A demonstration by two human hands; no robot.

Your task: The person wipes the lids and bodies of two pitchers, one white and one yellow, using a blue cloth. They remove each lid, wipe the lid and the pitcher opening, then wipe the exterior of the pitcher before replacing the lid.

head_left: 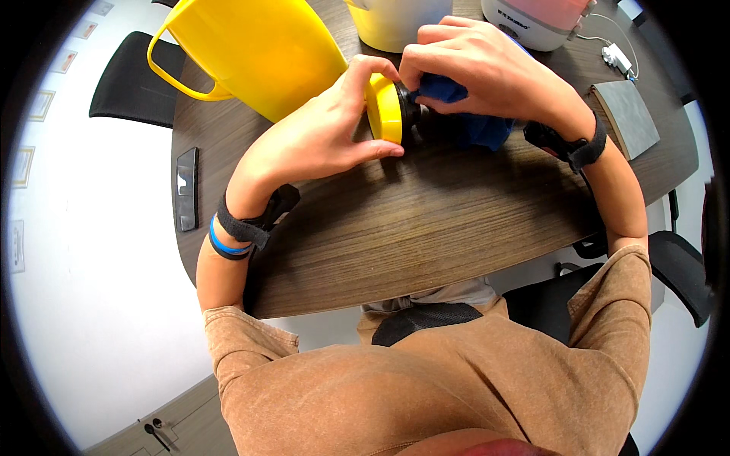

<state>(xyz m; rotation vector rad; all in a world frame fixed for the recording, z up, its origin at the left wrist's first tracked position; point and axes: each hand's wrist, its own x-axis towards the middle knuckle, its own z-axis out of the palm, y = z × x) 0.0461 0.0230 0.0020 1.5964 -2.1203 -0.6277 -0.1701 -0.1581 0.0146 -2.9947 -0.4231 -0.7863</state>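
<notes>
My left hand (pixel 325 128) grips a round yellow lid (pixel 385 109), thumb along its lower edge and fingers over the top. A black stopper-like part (pixel 409 106) sticks out of the lid's right side. A dark blue cloth (pixel 487 132) is bunched in my right hand (pixel 487 67), pinched up against the black part. Part of that cloth hangs down to the table. Just beyond my left hand, a large yellow pitcher (pixel 262 53) with a loop handle lies tilted; its opening cannot be made out.
A yellow and whitish container (pixel 399 26) stands at the back, beside a pink and white appliance (pixel 532 21). A white plug with a cord (pixel 617 58) and a grey notebook (pixel 626 118) lie at right. A black flat case (pixel 187 190) rests near the wooden table's (pixel 395 235) left edge.
</notes>
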